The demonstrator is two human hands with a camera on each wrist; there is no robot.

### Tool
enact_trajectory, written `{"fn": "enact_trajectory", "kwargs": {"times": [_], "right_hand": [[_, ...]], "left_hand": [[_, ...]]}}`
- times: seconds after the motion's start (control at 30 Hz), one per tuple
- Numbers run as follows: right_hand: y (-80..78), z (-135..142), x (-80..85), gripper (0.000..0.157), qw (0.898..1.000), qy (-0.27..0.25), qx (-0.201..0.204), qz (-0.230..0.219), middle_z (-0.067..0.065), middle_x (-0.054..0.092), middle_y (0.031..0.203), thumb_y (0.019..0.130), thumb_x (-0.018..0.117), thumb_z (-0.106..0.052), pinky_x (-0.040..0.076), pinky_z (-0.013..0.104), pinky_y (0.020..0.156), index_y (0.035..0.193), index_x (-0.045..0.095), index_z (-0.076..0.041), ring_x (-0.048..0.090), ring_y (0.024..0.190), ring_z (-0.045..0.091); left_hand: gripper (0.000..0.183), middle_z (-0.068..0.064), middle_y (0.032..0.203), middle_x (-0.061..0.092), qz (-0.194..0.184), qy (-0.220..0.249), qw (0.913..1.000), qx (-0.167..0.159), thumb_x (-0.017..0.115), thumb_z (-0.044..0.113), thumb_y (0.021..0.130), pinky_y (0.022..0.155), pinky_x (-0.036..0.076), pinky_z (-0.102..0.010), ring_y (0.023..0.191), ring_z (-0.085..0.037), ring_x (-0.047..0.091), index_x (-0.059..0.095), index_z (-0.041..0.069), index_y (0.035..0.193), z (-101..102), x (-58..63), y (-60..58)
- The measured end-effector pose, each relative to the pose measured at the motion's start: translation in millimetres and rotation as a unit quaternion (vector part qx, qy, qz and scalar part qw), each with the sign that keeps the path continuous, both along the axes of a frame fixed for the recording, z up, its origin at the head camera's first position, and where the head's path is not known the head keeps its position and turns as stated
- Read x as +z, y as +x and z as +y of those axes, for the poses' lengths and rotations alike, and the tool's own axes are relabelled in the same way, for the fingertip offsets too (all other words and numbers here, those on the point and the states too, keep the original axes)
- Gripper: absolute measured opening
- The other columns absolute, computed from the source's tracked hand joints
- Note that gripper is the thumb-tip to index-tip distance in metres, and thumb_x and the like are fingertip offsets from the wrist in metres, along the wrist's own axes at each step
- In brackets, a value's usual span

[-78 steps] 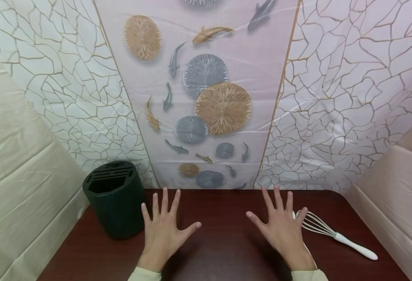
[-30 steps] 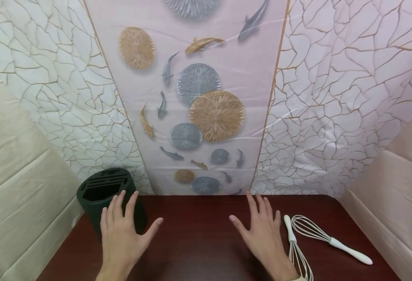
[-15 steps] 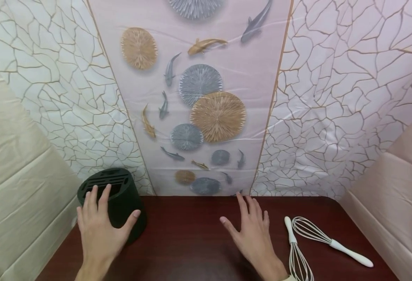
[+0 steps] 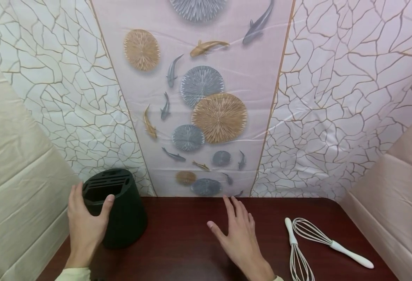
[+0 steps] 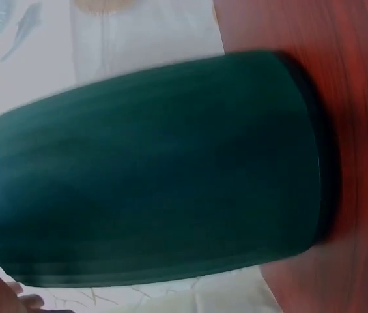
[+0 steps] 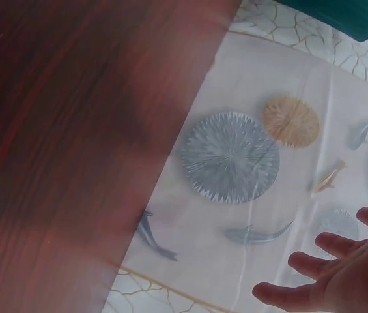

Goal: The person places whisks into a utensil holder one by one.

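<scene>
A dark green knife block (image 4: 126,218) with slots and a wide opening in its top stands upright at the left of the table. My left hand (image 4: 85,224) is at its near left side, thumb apart from the fingers, overlapping the rim in the head view. In the left wrist view, the block's side (image 5: 157,176) fills the middle, and some fingertips show beside its top end. My right hand (image 4: 239,240) hovers over the middle of the table with fingers spread and nothing in them. Its fingers (image 6: 340,274) show against the patterned backdrop in the right wrist view.
Two white-handled whisks, one upright in the view (image 4: 298,253) and one slanting (image 4: 332,242), lie at the right of the dark red-brown table (image 4: 177,242). A patterned cloth backdrop (image 4: 325,97) rises behind, and beige cloth panels (image 4: 16,187) flank both sides.
My left hand has moved left to the knife block's left side, its thumb turning toward the block. My right hand has drifted left, away from the whisks. Block and whisks stay put.
</scene>
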State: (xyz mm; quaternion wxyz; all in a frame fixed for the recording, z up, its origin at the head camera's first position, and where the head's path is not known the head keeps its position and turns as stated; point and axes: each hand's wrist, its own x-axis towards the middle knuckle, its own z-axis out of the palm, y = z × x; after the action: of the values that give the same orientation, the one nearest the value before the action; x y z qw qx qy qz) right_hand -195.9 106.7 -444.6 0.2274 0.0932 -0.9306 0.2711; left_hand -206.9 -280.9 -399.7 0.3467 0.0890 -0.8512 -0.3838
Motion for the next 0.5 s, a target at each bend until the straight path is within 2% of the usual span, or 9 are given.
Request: {"fn": "enact_trajectory", "kwargs": {"times": [0.27, 0.4, 0.5], "right_hand": [[1.1, -13.6, 7.2, 0.088, 0.999, -0.019, 0.024, 0.008, 0.017, 0.038, 0.164, 0.097, 0.065, -0.065, 0.030, 0.074, 0.114, 0.166, 0.034, -0.019, 0.035, 0.152, 0.042], [0.2, -21.7, 11.1, 0.088, 0.999, -0.024, 0.041, 0.005, 0.017, 0.036, 0.165, 0.098, 0.063, -0.066, 0.029, 0.072, 0.115, 0.166, 0.033, -0.020, 0.034, 0.152, 0.042], [-1.0, -27.6, 14.4, 0.088, 0.998, -0.027, 0.048, 0.014, 0.018, 0.036, 0.165, 0.098, 0.062, -0.067, 0.029, 0.071, 0.116, 0.166, 0.034, -0.019, 0.034, 0.152, 0.041]], "left_hand": [[0.085, -0.020, 0.173, 0.020, -0.004, 0.051, 0.9986, -0.017, 0.064, 0.045, 0.104, 0.122, 0.019, -0.067, 0.158, -0.043, 0.022, 0.019, 0.021, 0.171, -19.8, 4.9, -14.1], [0.081, -0.021, 0.172, 0.022, -0.011, 0.059, 0.9979, -0.024, 0.061, 0.046, 0.105, 0.122, 0.019, -0.068, 0.157, -0.044, 0.022, 0.022, 0.021, 0.170, -25.1, 7.6, -18.3], [0.077, -0.020, 0.172, 0.024, -0.011, 0.061, 0.9972, -0.043, 0.059, 0.046, 0.106, 0.123, 0.018, -0.066, 0.158, -0.043, 0.023, 0.023, 0.023, 0.170, -27.7, 8.1, -23.4]]}}
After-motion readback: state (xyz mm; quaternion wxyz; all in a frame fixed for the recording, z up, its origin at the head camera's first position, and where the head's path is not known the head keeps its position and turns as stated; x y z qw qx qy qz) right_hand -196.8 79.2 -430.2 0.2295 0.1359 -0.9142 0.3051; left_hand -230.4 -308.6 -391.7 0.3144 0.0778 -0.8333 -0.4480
